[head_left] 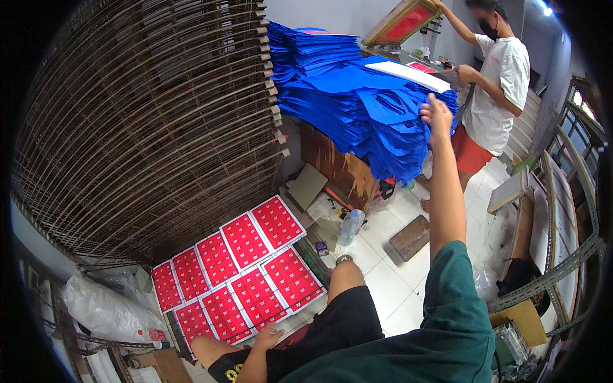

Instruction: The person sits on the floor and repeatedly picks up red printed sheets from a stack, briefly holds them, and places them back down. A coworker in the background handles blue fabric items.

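Observation:
My right arm stretches far forward, and my right hand [437, 116] is raised in front of the pile of blue fabric pieces [389, 121]. Its fingers are apart and nothing shows in them. Just beyond it, a white board [408, 75] lies on top of the blue pile. My left hand [267, 337] is low over my lap, its fingers loosely extended with nothing visible in them. Near it, several red printed sheets with white borders [258, 293] lie in two rows on the bottom rack tray.
A tall wire drying rack [147, 127] fills the left. A masked co-worker [495, 83] in a white shirt holds up a framed screen [402, 22] across the pile. A brown block [410, 238] and a plastic bottle [350, 228] are on the tiled floor. Metal shelving [549, 281] stands right.

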`<state>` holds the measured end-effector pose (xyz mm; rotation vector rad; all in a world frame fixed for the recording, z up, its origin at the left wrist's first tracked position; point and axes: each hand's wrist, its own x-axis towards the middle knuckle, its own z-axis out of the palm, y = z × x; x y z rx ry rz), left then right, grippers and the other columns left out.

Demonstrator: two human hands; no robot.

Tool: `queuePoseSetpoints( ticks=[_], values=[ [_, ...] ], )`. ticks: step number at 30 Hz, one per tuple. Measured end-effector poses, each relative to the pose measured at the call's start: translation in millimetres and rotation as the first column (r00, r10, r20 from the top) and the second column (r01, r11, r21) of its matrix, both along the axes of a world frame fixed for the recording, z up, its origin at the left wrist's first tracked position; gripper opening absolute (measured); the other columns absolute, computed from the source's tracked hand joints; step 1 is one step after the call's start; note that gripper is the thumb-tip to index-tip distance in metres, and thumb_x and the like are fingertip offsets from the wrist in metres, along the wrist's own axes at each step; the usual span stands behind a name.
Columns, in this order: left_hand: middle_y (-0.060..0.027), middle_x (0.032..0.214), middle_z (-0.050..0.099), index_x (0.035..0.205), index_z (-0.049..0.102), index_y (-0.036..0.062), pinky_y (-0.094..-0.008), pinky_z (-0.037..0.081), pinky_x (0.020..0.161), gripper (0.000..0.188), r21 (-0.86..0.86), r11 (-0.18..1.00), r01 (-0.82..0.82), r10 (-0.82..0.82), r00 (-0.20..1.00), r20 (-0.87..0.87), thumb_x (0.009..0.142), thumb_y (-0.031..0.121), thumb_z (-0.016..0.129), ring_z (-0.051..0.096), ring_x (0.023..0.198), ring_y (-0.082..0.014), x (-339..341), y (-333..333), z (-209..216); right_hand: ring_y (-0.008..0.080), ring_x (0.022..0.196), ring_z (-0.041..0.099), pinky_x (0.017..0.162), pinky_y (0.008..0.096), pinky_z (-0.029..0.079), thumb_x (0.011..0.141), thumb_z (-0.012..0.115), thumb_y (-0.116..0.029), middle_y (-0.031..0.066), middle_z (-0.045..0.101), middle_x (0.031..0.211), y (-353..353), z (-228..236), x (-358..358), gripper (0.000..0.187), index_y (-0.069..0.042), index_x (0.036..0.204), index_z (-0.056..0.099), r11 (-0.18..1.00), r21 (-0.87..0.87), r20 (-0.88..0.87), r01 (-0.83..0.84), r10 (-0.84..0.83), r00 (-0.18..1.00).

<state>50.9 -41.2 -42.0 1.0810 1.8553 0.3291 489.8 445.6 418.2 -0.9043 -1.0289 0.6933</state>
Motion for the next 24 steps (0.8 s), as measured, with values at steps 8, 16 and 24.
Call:
queuePoseSetpoints(
  ticks=[8,16,24],
  values=[
    [-0.0149,0.093,0.063,0.120,0.047,0.0037,-0.0326,0.049,0.073,0.062,0.085,0.976,-0.200,0.197,0.980,0.036,0.073,0.035,0.071,0.062,0.083,-0.0237,-3,-12,39,0.0384,0.105,0.051,0.085,0.0390,0.048,0.082,0.054,-0.046,0.0316,0.035,0.122,63,20,70,0.082,0.004,0.133,0.014,0.986,0.124,-0.623,-0.115,0.168,0.764],
    [-0.0137,0.090,0.064,0.117,0.050,0.0017,-0.0318,0.050,0.073,0.055,0.162,0.928,-0.336,0.315,0.938,0.142,0.074,0.030,0.070,0.062,0.083,-0.0224,-24,-28,-11,0.0439,0.123,0.030,0.101,0.0509,0.030,0.080,0.048,-0.058,0.0322,0.023,0.134,107,13,97,0.092,0.000,0.137,0.004,0.977,0.144,-0.832,-0.157,0.206,0.515],
    [-0.0153,0.091,0.063,0.118,0.048,0.0011,-0.0311,0.051,0.070,0.054,0.169,0.939,-0.300,0.293,0.954,0.067,0.076,0.027,0.069,0.063,0.082,-0.0223,-9,-11,33,0.0367,0.121,0.036,0.101,0.0513,0.030,0.091,0.034,-0.043,0.0229,0.036,0.131,104,30,98,0.061,0.003,0.130,0.027,0.941,0.233,-0.604,-0.245,0.337,0.722]
  ],
)
